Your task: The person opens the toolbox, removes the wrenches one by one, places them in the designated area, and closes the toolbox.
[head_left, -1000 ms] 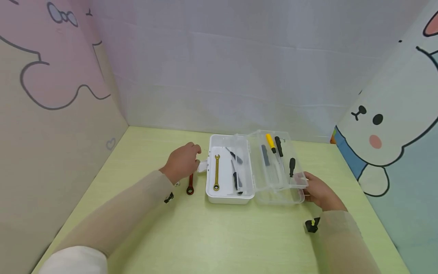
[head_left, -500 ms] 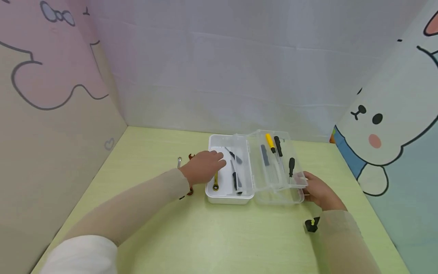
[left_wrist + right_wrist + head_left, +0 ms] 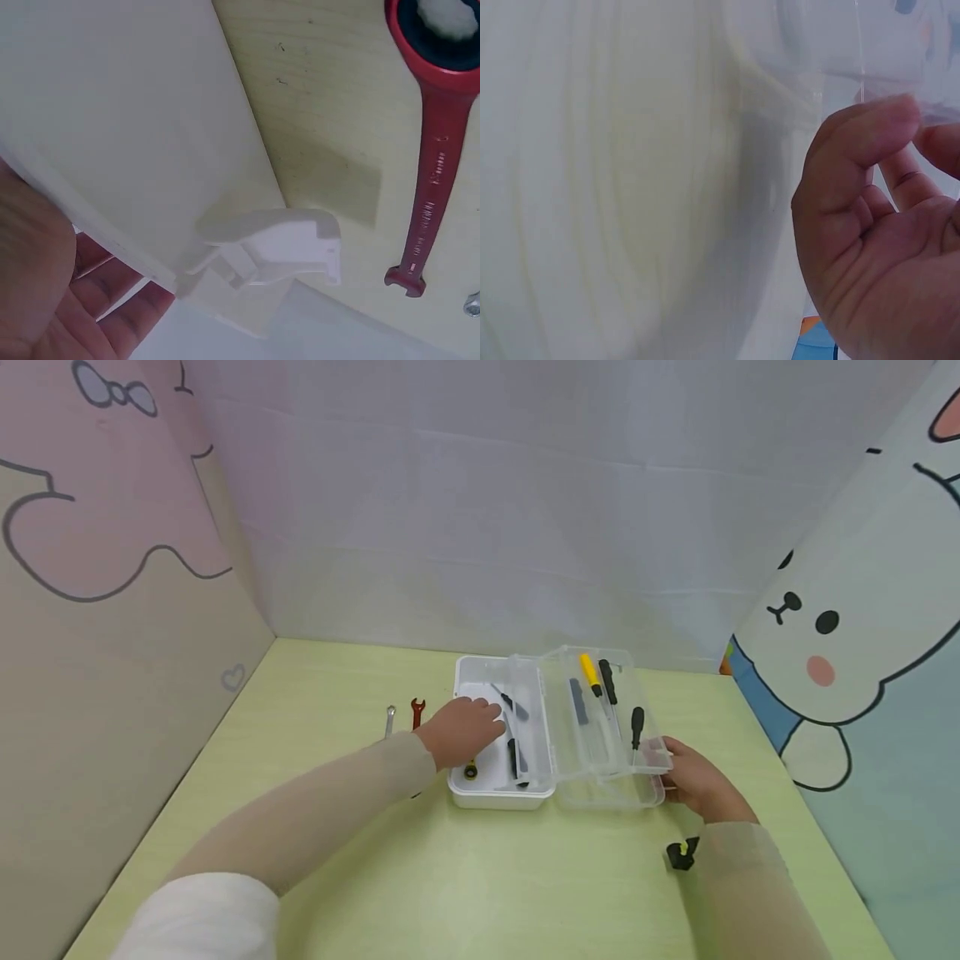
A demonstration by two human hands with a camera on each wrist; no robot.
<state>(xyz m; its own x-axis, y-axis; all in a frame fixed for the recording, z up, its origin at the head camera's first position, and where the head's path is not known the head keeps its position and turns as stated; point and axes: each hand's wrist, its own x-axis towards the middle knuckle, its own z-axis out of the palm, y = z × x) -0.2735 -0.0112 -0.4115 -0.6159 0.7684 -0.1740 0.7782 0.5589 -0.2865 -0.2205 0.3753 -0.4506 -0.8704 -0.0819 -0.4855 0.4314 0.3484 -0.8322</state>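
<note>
A white toolbox (image 3: 495, 800) stands open, holding a yellow ratchet wrench (image 3: 471, 772) and black-handled screwdrivers (image 3: 513, 756). My left hand (image 3: 461, 732) is over its left side, fingers reaching past the rim and hiding most of the wrench. In the left wrist view the fingers (image 3: 142, 315) look extended beyond the box wall, near the white latch (image 3: 277, 244); the fingertips are partly hidden. The clear plastic lid (image 3: 600, 789) is folded out to the right. With my right hand (image 3: 701, 781) I hold its right edge, thumb and fingers bent at the clear plastic (image 3: 840, 82).
A yellow screwdriver (image 3: 589, 672) and black-handled ones (image 3: 637, 727) lie on the clear lid side. Left of the box are a red wrench (image 3: 439, 165) and a silver wrench (image 3: 390, 720). A back wall (image 3: 465, 527) and printed side panels bound the table.
My left hand has moved right, from the latch beside the box to over its inside, covering the yellow wrench. The right hand stays at the lid's edge. The view has shifted slightly.
</note>
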